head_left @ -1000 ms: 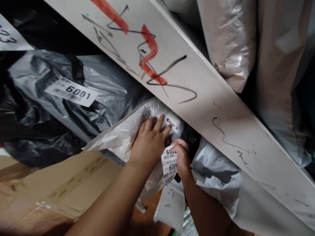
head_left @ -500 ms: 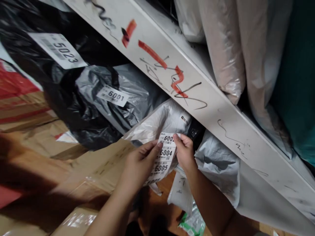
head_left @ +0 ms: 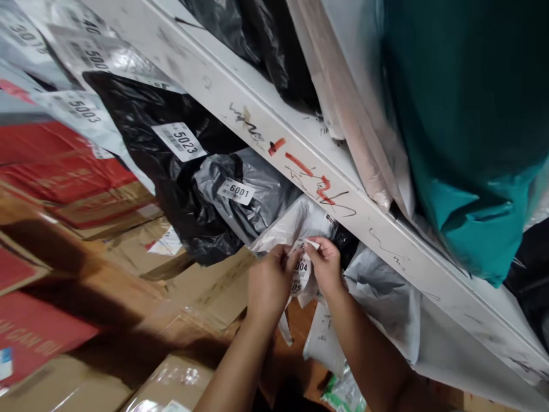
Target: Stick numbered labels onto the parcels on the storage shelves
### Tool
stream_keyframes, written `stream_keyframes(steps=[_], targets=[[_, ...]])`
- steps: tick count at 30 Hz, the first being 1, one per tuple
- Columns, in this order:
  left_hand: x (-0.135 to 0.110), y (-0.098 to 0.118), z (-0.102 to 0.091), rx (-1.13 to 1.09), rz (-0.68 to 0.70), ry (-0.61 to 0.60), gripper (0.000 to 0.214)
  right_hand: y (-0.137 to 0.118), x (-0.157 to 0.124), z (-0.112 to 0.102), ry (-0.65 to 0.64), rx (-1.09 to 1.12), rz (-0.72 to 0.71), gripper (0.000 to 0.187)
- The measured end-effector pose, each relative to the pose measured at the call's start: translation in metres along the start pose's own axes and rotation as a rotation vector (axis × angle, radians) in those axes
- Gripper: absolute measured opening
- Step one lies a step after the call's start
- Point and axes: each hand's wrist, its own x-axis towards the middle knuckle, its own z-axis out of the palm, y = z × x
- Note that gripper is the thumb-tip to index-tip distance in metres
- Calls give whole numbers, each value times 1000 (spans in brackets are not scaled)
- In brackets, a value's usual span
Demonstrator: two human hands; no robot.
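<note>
My left hand (head_left: 269,282) and my right hand (head_left: 326,265) both pinch a white strip of numbered barcode labels (head_left: 301,270); "004" shows between the fingers. The strip is held just in front of a white plastic parcel bag (head_left: 295,223) that lies under a white shelf board (head_left: 274,123). Left of that bag sits a grey plastic parcel (head_left: 257,197) labelled 6001, and beside it a black plastic parcel (head_left: 146,120) labelled 5023.
Cardboard boxes (head_left: 206,286) and red boxes (head_left: 51,166) lie at lower left. A pale grey bag (head_left: 377,292) sits right of my hands. On the shelf above stand a teal parcel (head_left: 463,126), beige and black bags. Small white packets (head_left: 323,340) hang below my wrists.
My left hand came off the white bag and joined the right hand on the label strip. The view has pulled back and swung, showing more parcels at the left and the teal parcel above.
</note>
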Motion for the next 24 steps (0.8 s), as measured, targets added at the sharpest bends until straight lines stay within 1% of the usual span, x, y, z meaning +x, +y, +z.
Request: stream_keyframes(steps=[1,3,5,7,9,12,13,15,16,17,18,19,20,22,24], targets=[[3,5,-2,104,8,18,29,1,2,3,43,-21,-33,31],[9,15,-5,225,17,8,29,3,6,11,135,-82,-117,30],[13,20,-10,264,14,-50,30,5,10,18,209,-179,-197,28],[12,20,-16,316,-32,-86,35,8,15,23,249,-300,-257,26],[5,17,-26,407,-79,-107,40,12,19,27,258,-409,-294,25],[-18,15,-45,521,-116,-179,37,19,19,27,294,-513,-323,22],[-26,15,-50,542,-120,-199,37,21,15,24,317,-532,-333,26],[-40,14,-56,515,-60,-206,39,24,0,13,334,-548,-368,43],[-44,14,-56,451,7,-206,39,24,-10,5,315,-552,-397,47],[-46,12,-53,365,84,-214,39,23,-22,-6,272,-559,-432,43],[-47,11,-49,283,145,-234,38,22,-34,-18,215,-577,-477,31],[-46,9,-42,221,174,-266,36,20,-45,-31,166,-618,-531,24],[-44,7,-34,183,180,-312,34,19,-55,-44,165,-680,-562,24],[-41,4,-16,136,177,-420,31,15,-66,-68,216,-804,-578,32],[-39,3,5,24,218,-509,30,12,-67,-84,214,-900,-558,42]])
